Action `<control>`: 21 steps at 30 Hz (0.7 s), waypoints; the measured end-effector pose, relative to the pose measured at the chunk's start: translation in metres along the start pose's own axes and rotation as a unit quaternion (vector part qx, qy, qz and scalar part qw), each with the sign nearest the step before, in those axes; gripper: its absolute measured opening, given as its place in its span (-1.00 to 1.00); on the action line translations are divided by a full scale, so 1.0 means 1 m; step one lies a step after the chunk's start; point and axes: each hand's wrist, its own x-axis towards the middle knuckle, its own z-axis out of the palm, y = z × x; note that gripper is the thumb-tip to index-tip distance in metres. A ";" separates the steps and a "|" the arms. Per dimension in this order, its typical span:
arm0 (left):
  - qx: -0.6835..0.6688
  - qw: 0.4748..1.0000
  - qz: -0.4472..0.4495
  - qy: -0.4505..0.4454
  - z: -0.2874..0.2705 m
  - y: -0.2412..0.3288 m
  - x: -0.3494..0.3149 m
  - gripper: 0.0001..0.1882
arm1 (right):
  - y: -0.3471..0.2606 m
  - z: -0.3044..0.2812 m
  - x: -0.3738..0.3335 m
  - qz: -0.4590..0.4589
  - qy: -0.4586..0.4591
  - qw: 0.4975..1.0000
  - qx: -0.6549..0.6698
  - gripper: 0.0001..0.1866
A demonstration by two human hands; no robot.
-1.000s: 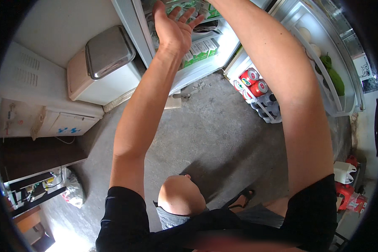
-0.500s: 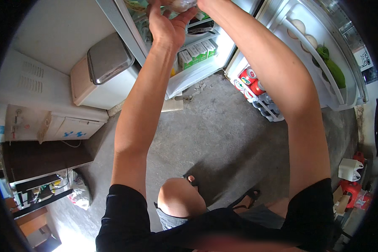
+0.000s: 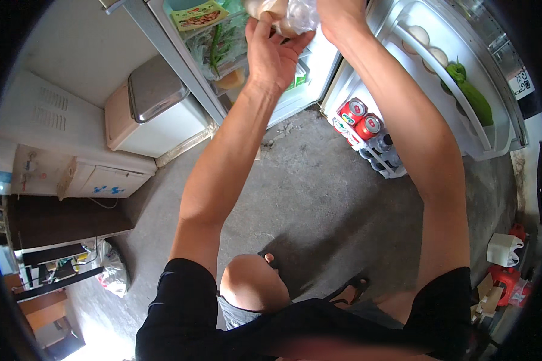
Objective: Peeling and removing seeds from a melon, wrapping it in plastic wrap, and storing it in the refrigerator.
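Note:
A clear plastic bag with pale round items [image 3: 301,17] is held up at the top of the view, in front of the open fridge [image 3: 328,66]. My left hand [image 3: 275,57] supports it from below, palm up, with the fingers curled against its underside. At its right side my right hand [image 3: 343,21] grips the bag; its fingertips are mostly hidden. Inside the fridge, left of the bag, a yellow-green packet [image 3: 200,15] lies above bagged green vegetables [image 3: 217,48].
The open fridge door [image 3: 415,78] on the right holds red cans [image 3: 367,126], bottles [image 3: 384,153], pale round things [image 3: 435,59] and a green vegetable [image 3: 477,99]. To the left stands a white bin with a grey lid [image 3: 159,90]. A filled plastic bag [image 3: 111,271] sits on the floor.
Both hands and the bag have moved right and a little nearer. More of the bag shows, and the packet and greens on the fridge's left side have come into sight.

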 end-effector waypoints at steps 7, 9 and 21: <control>-0.023 0.998 -0.055 0.018 0.032 -0.032 -0.078 -0.44 | -0.016 -0.077 -0.036 0.088 -0.350 0.802 0.477 -0.80; -0.054 0.995 -0.086 0.022 0.025 -0.033 -0.109 -0.28 | -0.057 -0.088 -0.083 0.082 -0.037 0.995 -0.053 -0.53; 0.109 0.894 -0.427 -0.079 -0.040 -0.111 -0.235 -0.22 | -0.079 -0.226 -0.225 0.259 0.085 0.944 -0.186 -0.73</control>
